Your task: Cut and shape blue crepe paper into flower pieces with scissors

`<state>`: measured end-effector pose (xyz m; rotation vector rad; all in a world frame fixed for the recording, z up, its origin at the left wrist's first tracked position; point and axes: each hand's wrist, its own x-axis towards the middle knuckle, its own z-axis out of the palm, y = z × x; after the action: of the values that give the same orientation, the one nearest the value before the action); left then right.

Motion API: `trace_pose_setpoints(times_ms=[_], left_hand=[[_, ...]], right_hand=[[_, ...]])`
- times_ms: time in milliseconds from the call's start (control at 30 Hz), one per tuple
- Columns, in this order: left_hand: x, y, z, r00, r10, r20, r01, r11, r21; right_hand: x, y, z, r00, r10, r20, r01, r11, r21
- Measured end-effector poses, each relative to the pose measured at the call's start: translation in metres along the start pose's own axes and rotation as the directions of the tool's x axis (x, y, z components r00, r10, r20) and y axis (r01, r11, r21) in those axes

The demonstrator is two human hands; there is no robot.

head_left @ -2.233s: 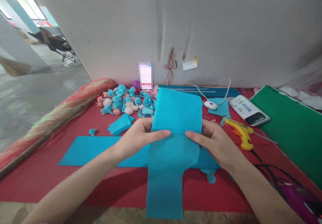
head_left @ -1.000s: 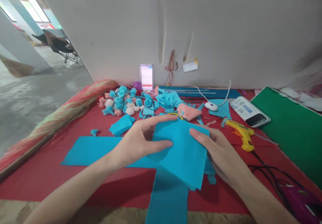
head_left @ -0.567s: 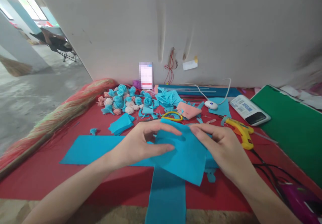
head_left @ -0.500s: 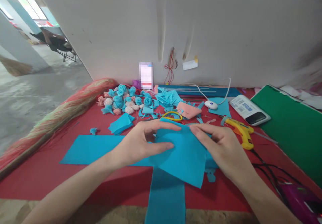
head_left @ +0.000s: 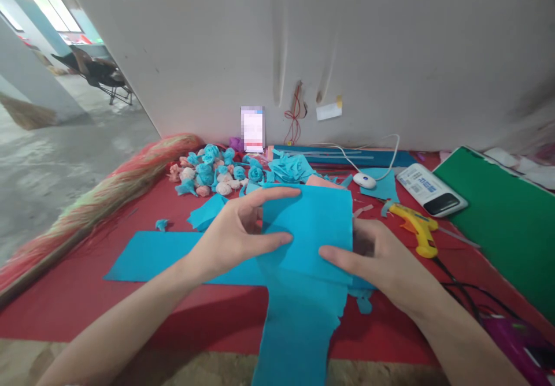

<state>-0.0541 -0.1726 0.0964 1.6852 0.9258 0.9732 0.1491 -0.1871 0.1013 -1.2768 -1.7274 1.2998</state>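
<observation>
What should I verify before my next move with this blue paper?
1. Left hand gripping the blue paper: ok, at its left side.
2. Right hand gripping it: ok, at its right side.
3. Hanging length evenly edged: not ok, ragged on the right.
4. Glue gun apart from both hands: ok, lying to their right.
5. Glue gun heat: cannot tell.
6. Hanging length touching the flat blue strip behind it: cannot tell.

The scene is viewed by one head-worn camera, pointed forward and down over the desk [head_left: 65, 311]. Both hands [head_left: 232, 230] are taken in at close range; the upright white panel [head_left: 195, 45] is faced beyond.
</observation>
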Motion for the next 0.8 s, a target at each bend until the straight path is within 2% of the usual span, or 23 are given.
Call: trace_pose_setpoints(times_ms=[100,133,300,367,433,500,633,700,800], left_hand=[[0.0,0.0,-0.001,0.999,-0.001,0.04,0.002,1.0,-0.013],[0.001,0.0,-0.001,0.998,-0.002,0.059,0.005,0.998,-0.055],[0.005,-0.005,0.004,1.0,0.005,-0.006,-0.007,0.922,-0.387],[0.006,-0.006,0.007,0.996,-0.047,0.075,0.074,0.905,-0.419],[0.007,-0.007,0.01,0.972,-0.109,0.209,0.186,0.901,-0.393],[0.007,-0.007,0.011,0.95,-0.155,0.27,0.249,0.899,-0.36],[0.006,-0.008,0.01,0.952,-0.208,0.224,0.275,0.904,-0.329],[0.005,-0.01,0.008,0.958,-0.216,0.187,0.267,0.91,-0.318],[0.004,-0.013,0.006,0.971,-0.187,0.146,0.227,0.913,-0.34]], right_hand=[[0.0,0.002,0.001,0.992,0.089,0.091,-0.096,0.993,0.071],[0.0,0.002,0.001,0.99,0.105,0.09,-0.114,0.989,0.095],[-0.002,0.001,-0.002,0.994,0.107,-0.038,-0.105,0.993,0.057],[-0.004,-0.001,-0.003,0.988,0.12,-0.1,-0.115,0.992,0.05],[-0.005,-0.002,-0.002,0.977,0.144,-0.16,-0.133,0.988,0.079],[-0.005,-0.003,0.0,0.966,0.152,-0.208,-0.135,0.987,0.091],[-0.003,-0.002,-0.001,0.962,0.077,-0.261,-0.089,0.996,-0.033],[-0.002,-0.001,-0.002,0.977,0.015,-0.212,-0.029,0.998,-0.063],[-0.003,-0.002,-0.005,0.992,-0.036,-0.122,0.039,0.999,0.018]])
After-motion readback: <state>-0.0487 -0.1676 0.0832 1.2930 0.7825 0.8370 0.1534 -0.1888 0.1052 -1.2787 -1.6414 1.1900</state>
